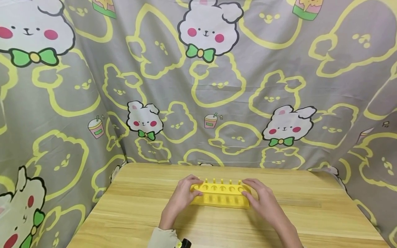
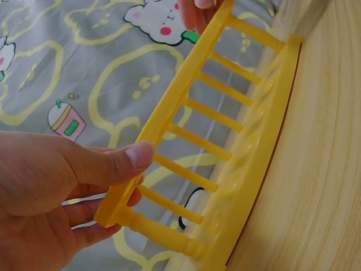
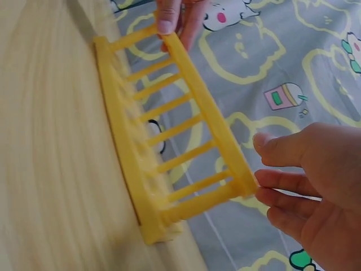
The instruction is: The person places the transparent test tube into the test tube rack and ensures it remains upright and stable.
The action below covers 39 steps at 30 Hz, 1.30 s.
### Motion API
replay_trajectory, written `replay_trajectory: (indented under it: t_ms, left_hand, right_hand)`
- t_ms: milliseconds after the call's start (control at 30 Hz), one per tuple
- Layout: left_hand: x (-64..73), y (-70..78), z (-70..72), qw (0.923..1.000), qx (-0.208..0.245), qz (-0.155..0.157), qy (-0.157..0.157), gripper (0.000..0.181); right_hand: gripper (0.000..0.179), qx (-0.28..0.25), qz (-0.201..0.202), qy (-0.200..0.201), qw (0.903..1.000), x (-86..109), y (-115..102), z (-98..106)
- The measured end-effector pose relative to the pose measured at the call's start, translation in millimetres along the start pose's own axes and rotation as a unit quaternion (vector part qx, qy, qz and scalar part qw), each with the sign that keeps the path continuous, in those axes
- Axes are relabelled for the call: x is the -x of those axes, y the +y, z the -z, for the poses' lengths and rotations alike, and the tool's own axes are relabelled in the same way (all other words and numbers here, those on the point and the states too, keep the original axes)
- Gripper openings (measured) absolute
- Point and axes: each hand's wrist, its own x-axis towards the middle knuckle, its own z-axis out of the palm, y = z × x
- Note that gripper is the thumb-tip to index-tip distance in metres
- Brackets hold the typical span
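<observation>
A yellow plastic test tube rack (image 1: 221, 199) stands upright on the table, with round holes along its top bar and a row of thin pegs behind them. At its left end my left hand (image 1: 183, 193) pinches the top bar, thumb on one side and fingers under and behind, as the left wrist view shows. By the right end is my right hand (image 1: 263, 198). In the right wrist view its thumb stands off the bar, and its fingertips (image 3: 268, 183) are at or just beside the bar's end. The rack's holes hold no tubes.
The wood-grain table (image 1: 130, 213) runs out around the rack on all sides. A grey cloth (image 1: 173, 89) with rabbit prints hangs behind the table and at both sides. A black wrist strap part (image 1: 185, 243) shows by the left sleeve (image 1: 162, 238).
</observation>
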Motion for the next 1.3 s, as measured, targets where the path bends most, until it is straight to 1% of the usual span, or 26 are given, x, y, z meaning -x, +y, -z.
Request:
replay_trajectory:
  t_ms: [167, 333, 467, 700, 900, 1033, 1133, 1300]
  left_hand:
    - [0.4, -0.6, 0.9, 1.0000, -0.003, -0.004, 0.001, 0.036]
    - [1.9, -1.5, 0.8, 1.0000, -0.003, -0.008, 0.002, 0.036]
    - [2.2, -1.3, 0.6, 0.9999, -0.002, -0.010, 0.005, 0.036]
    - [-0.2, -0.6, 0.8, 0.9998, -0.001, -0.017, 0.005, 0.035]
    - [0.2, 0.0, 1.2, 0.9999, 0.002, -0.010, 0.003, 0.035]
    - [-0.4, -1.2, 0.9, 0.9999, 0.003, -0.012, 0.004, 0.035]
    - [-1.7, -2.1, 0.6, 0.9999, 0.005, -0.016, 0.005, 0.035]
    - [-1.6, -2.7, -0.2, 0.9999, 0.008, -0.013, 0.004, 0.035]
  right_hand:
    - [0.036, 0.004, 0.008, 0.014, 0.9999, 0.3, 2.0, 10.6]
    - [0.038, 0.019, 0.025, 0.033, 0.9990, 1.3, 8.0, 19.2]
    - [0.039, 0.026, 0.025, 0.038, 0.9986, 2.4, 14.7, 26.9]
    - [0.040, 0.043, 0.002, 0.038, 0.9983, 6.3, 29.1, 42.4]
    - [0.040, 0.049, -0.016, 0.037, 0.9980, 9.9, 41.0, 53.8]
    - [0.039, 0.053, -0.026, 0.037, 0.9975, 13.0, 48.8, 60.3]
    - [0.038, 0.053, -0.042, 0.032, 0.9972, 15.7, 54.1, 65.1]
    - [0.037, 0.054, -0.073, 0.014, 0.9957, 23.3, 64.9, 72.0]
